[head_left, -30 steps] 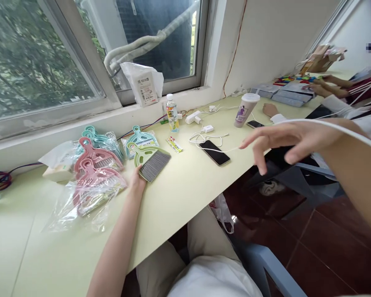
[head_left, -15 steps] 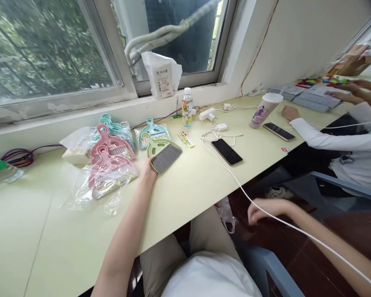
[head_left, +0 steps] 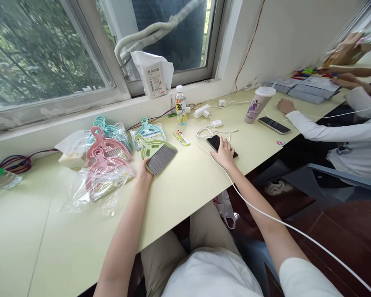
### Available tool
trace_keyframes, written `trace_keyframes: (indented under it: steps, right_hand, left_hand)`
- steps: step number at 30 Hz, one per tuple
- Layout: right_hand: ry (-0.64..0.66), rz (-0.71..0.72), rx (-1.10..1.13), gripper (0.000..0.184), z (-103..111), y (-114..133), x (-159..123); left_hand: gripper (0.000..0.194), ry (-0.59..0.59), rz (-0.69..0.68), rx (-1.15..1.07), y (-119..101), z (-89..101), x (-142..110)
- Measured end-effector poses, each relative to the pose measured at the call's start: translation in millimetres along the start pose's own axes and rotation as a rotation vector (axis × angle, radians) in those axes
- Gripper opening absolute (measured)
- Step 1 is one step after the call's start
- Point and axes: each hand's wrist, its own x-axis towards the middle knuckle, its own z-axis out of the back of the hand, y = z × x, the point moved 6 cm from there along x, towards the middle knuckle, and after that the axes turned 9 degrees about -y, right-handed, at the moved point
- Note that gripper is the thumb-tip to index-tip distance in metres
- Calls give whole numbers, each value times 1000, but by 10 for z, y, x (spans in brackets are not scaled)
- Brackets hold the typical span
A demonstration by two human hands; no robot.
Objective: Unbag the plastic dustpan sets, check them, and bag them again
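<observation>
My left hand point(head_left: 145, 170) grips the edge of a green dustpan point(head_left: 143, 149) with a grey-bristled brush point(head_left: 161, 159) nested in it, resting on or just over the table. My right hand point(head_left: 225, 153) is closed over a black smartphone point(head_left: 214, 142) lying on the table, covering its middle, thumb on the near left side. A white cable point(head_left: 259, 213) runs past this hand and over my right forearm. A small colourful packet point(head_left: 181, 138) lies between the hands. Left of the dustpan are bagged pink dustpan sets point(head_left: 109, 165) and a bagged teal set point(head_left: 149, 131).
A drink bottle point(head_left: 181, 108), white adapters point(head_left: 202, 111) and a tilted-looking lidded cup point(head_left: 259, 104) stand towards the wall. Another smartphone point(head_left: 273, 125) lies near a co-worker's hand point(head_left: 286, 106). Tissues point(head_left: 70, 156) and a bottle lying at the left edge point(head_left: 3, 177) are further left.
My right hand swung down beside the table, then came up and onto the smartphone; the cable dropped lower. My left hand keeps holding the green dustpan and brush. The view shifted slightly.
</observation>
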Motion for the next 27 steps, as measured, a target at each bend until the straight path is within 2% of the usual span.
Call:
trace_keyframes:
  steps: [3, 6, 18, 27]
  right_hand:
    - [-67, -90, 11, 73, -58, -94, 43]
    - [-88, -98, 59, 64, -56, -226, 48]
    - [-145, -145, 90, 58, 2, -322, 81]
    - [-131, -24, 76, 57, 142, -330, -278]
  left_hand:
    - [24, -36, -3, -1, -6, 19, -2]
    - [24, -28, -1, 6, 0, -3, 17]
    - [25, -9, 16, -9, 21, -19, 54]
    - [21, -9, 15, 1, 22, -11, 40]
